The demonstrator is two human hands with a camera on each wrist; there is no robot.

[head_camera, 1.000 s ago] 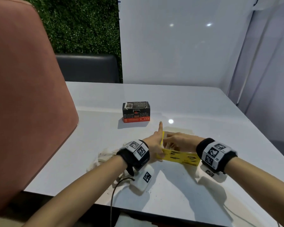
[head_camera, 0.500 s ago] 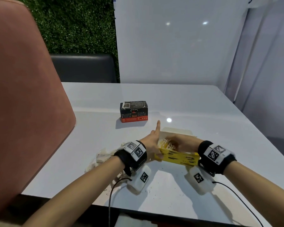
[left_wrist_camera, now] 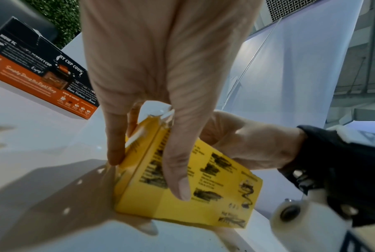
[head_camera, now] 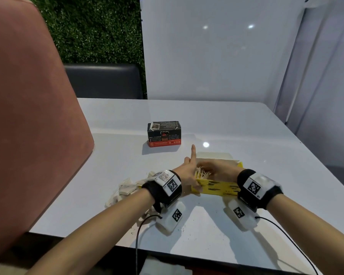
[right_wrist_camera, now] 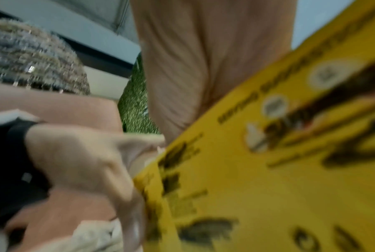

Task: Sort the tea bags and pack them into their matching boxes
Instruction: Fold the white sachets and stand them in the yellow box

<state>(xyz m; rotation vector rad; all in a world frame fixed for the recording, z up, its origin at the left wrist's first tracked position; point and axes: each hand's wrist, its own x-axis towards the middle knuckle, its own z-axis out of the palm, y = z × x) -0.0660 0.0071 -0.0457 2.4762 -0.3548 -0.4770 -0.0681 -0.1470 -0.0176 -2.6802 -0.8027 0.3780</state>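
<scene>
An open yellow tea box [head_camera: 216, 188] lies near the table's front edge, its lid flap [head_camera: 214, 155] folded back. My left hand [head_camera: 193, 175] grips its left end, thumb on the front face [left_wrist_camera: 203, 191], another finger on the end, index finger raised. My right hand [head_camera: 212, 171] reaches into the box from the right, over pale tea bags [head_camera: 202, 173]; its fingertips are hidden by the box wall. A black and orange tea box [head_camera: 164, 133] stands shut farther back. Loose tea bags [head_camera: 125, 190] are piled left of my left wrist. The right wrist view is blurred.
A pink chair back [head_camera: 28, 116] fills the left side. The white table [head_camera: 246, 135] ends at a white wall panel [head_camera: 216, 56] behind and drops off at the right. Dark tea crumbs [head_camera: 187, 233] speckle the front edge.
My right hand has sunk deeper into the yellow box and its wrist has turned, so the tea bags inside now show. The left hand keeps its grip on the box's end.
</scene>
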